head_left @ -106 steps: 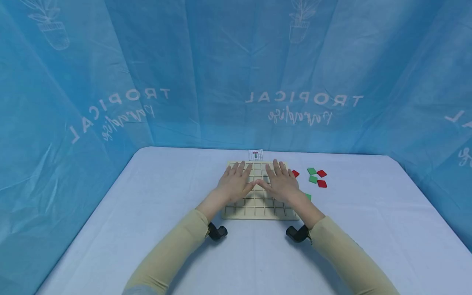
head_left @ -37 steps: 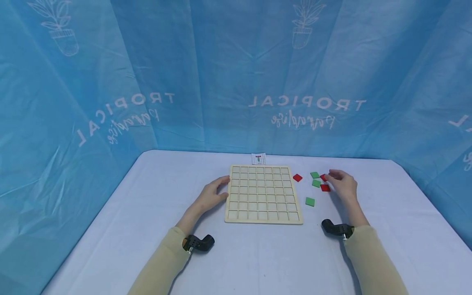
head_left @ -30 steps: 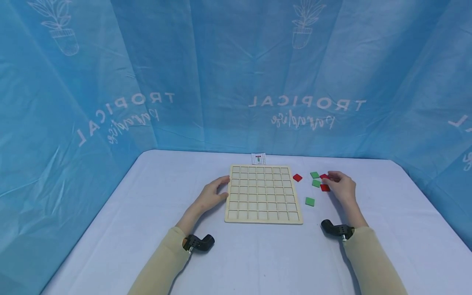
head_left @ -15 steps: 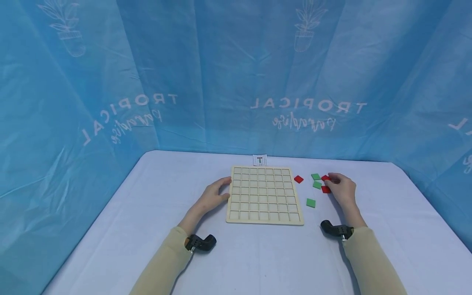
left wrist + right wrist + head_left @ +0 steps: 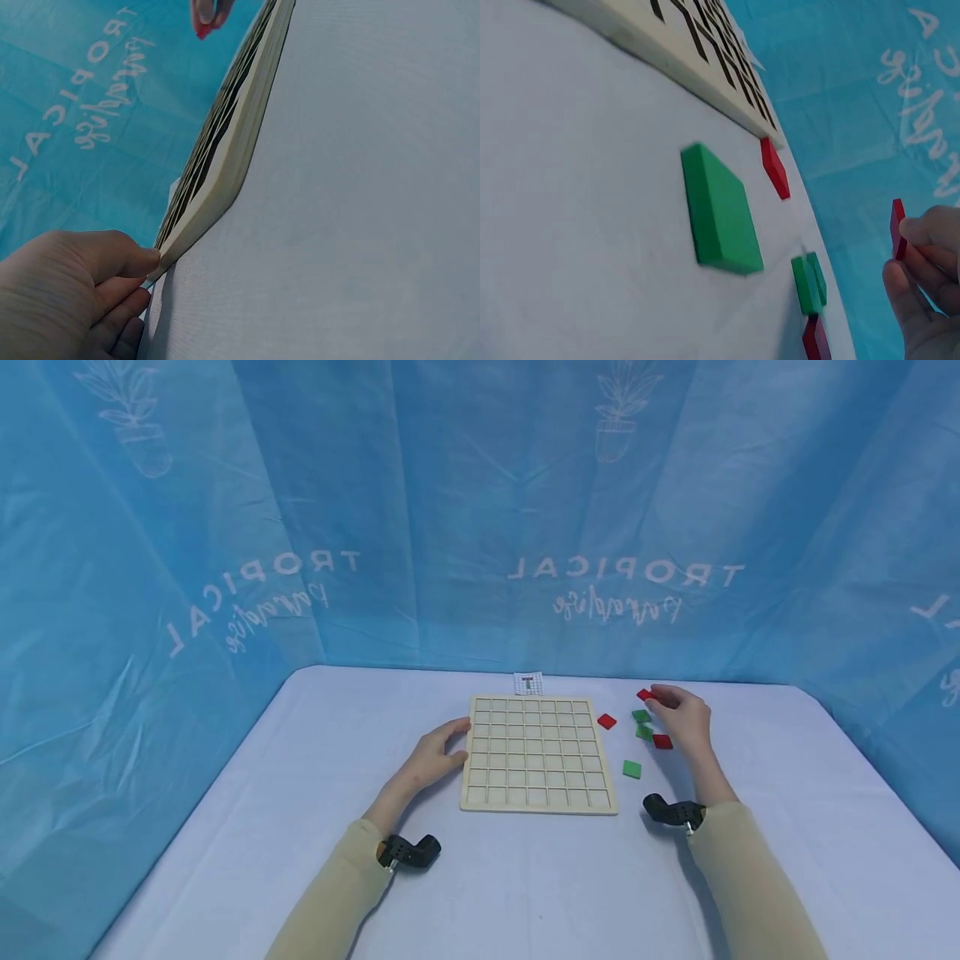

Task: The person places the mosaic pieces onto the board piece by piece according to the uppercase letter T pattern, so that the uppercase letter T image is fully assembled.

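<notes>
In the head view my left hand lies beside the pale wooden grid board, thumb and fingertips touching its left edge. The left wrist view shows the thumb at the board's rim. My right hand pinches a red square tile between thumb and fingers, above the back right of the table. That tile stands on edge in the right wrist view, held up against the blue backdrop. Below the hand are two green tiles and a red tile.
Right of the board lie a single red tile and a nearer green tile. A small printed grid card sits behind the board. Blue curtain hangs around the white-covered table.
From above the board, both hands parted: the left went to its left edge, the right to the tiles. The right hand picked up a red tile and moved it up and slightly left.
</notes>
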The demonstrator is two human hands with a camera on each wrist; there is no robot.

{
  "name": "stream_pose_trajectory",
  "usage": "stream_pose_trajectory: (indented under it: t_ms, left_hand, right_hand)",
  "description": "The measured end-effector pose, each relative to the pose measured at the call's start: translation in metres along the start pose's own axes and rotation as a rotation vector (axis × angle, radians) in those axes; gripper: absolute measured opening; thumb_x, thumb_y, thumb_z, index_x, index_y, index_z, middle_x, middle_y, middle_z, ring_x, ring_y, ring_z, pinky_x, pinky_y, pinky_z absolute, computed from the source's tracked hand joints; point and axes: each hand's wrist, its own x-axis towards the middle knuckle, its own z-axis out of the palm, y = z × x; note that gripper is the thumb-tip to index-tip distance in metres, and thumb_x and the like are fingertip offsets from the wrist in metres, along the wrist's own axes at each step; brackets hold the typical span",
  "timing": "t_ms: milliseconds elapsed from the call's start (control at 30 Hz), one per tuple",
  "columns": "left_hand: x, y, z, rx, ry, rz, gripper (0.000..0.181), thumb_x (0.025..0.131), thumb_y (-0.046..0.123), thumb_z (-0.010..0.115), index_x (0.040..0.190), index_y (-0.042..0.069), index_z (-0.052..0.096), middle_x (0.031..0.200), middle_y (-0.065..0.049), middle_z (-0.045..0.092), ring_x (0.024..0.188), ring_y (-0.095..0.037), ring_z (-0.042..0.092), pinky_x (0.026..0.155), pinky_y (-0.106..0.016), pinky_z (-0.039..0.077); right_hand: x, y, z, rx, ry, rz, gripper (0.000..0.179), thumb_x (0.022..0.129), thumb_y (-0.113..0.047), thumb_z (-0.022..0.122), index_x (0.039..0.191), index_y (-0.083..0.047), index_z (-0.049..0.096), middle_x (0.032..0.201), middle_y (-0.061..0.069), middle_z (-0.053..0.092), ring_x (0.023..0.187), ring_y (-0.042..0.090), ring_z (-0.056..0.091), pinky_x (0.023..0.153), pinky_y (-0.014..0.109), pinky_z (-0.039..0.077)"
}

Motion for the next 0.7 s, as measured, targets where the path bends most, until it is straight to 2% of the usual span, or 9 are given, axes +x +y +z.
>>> stream_pose_trajectory:
  t_ms: [133,233,300,367,433,567,700]
  left_hand:
    - [-0.001,-0.001,0.000,-0.008,0.004,0.017,0.059,0.086,0.006,0.063,0.141,0.004,0.042,0.138,-0.010,0.049,0.135,-0.026,0.032,0.112,-0.042,0.025]
    - [-0.002,-0.001,-0.001,-0.012,0.000,0.020,0.058,0.087,0.006,0.063,0.141,0.004,0.041,0.138,-0.010,0.049,0.135,-0.025,0.032,0.113,-0.040,0.025]
    - [-0.004,-0.001,-0.001,-0.017,-0.001,0.014,0.058,0.087,0.007,0.063,0.142,0.005,0.041,0.139,-0.009,0.049,0.135,-0.024,0.032,0.113,-0.039,0.025]
    - [-0.005,-0.001,-0.002,-0.019,-0.001,0.007,0.058,0.088,0.007,0.063,0.142,0.006,0.041,0.139,-0.008,0.048,0.136,-0.023,0.032,0.113,-0.038,0.024]
    - [-0.005,-0.001,-0.002,-0.014,0.000,0.004,0.058,0.088,0.007,0.063,0.142,0.006,0.041,0.139,-0.008,0.048,0.136,-0.023,0.032,0.113,-0.038,0.024]
    - [-0.005,0.000,-0.003,-0.010,-0.002,0.012,0.057,0.088,0.007,0.062,0.141,0.006,0.042,0.139,-0.007,0.048,0.136,-0.022,0.032,0.113,-0.037,0.024]
    - [-0.004,0.001,-0.002,-0.005,-0.002,0.027,0.056,0.088,0.005,0.062,0.141,0.006,0.043,0.139,-0.008,0.049,0.135,-0.022,0.032,0.113,-0.036,0.024]
  right_hand:
    - [0.004,-0.005,0.016,0.032,-0.032,-0.022,0.040,0.091,-0.032,0.063,0.126,-0.013,0.061,0.118,0.009,0.062,0.107,0.025,0.058,0.088,0.039,0.052]
    - [-0.009,-0.036,0.016,0.079,-0.096,-0.004,0.040,0.092,-0.028,0.062,0.127,-0.009,0.059,0.119,0.014,0.061,0.109,0.029,0.057,0.090,0.040,0.051]
    - [-0.018,-0.059,0.015,0.108,-0.127,0.004,0.040,0.092,-0.025,0.063,0.127,-0.007,0.060,0.119,0.014,0.061,0.109,0.028,0.057,0.084,0.042,0.053]
    - [-0.026,-0.082,0.013,0.139,-0.163,-0.005,0.040,0.091,-0.023,0.063,0.127,-0.005,0.059,0.119,0.015,0.061,0.109,0.029,0.057,0.082,0.045,0.054]
    - [-0.030,-0.094,0.016,0.152,-0.187,-0.031,0.038,0.091,-0.021,0.062,0.126,-0.004,0.060,0.119,0.014,0.061,0.108,0.027,0.057,0.081,0.045,0.054]
    - [-0.034,-0.109,0.025,0.205,-0.249,-0.079,0.038,0.092,-0.017,0.062,0.126,-0.001,0.058,0.120,0.017,0.060,0.108,0.030,0.057,0.091,0.042,0.051]
    - [-0.036,-0.117,0.035,0.235,-0.297,-0.090,0.036,0.092,-0.016,0.062,0.126,-0.004,0.059,0.119,0.015,0.061,0.109,0.028,0.058,0.091,0.041,0.051]
